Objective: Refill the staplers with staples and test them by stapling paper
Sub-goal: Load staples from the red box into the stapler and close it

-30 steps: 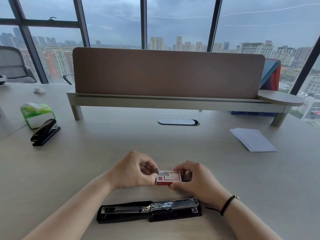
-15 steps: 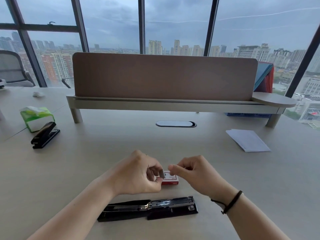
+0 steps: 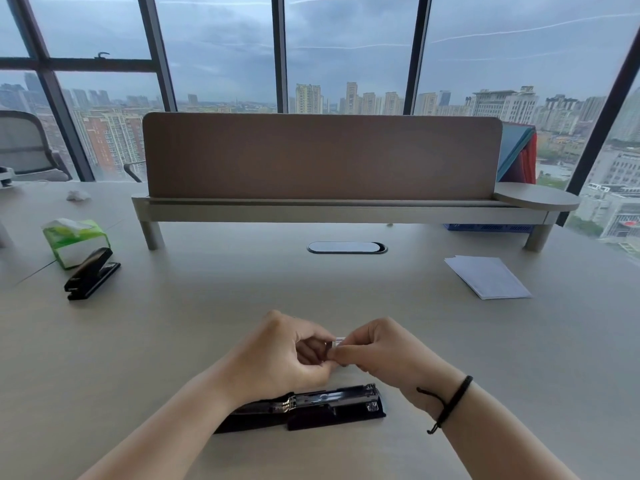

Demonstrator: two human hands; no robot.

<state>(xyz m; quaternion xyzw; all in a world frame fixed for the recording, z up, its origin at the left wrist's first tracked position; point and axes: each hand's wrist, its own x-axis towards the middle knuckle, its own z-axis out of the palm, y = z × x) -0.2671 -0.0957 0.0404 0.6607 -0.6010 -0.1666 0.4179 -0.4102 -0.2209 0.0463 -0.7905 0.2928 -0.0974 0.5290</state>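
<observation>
A black stapler [image 3: 311, 407] lies flat on the desk near me, swung open with its metal staple channel facing up. Just beyond it my left hand [image 3: 284, 355] and my right hand [image 3: 384, 351] meet fingertip to fingertip, both pinching a small grey staple strip [image 3: 328, 348]. Behind the fingers only a white sliver of the staple box [image 3: 340, 339] shows; the rest is hidden. A second black stapler [image 3: 91, 273] sits closed at the far left. A stack of white paper [image 3: 488, 277] lies at the right.
A green tissue pack [image 3: 74, 240] stands behind the left stapler. A raised shelf with a brown divider panel [image 3: 322, 157] crosses the back of the desk. An oval cable port [image 3: 346, 248] sits mid-desk. A crumpled tissue [image 3: 78, 195] lies far left.
My left hand drew a staple strip out of the red and white box, the box went down on the desk, and my right hand came in to pinch the strip too.
</observation>
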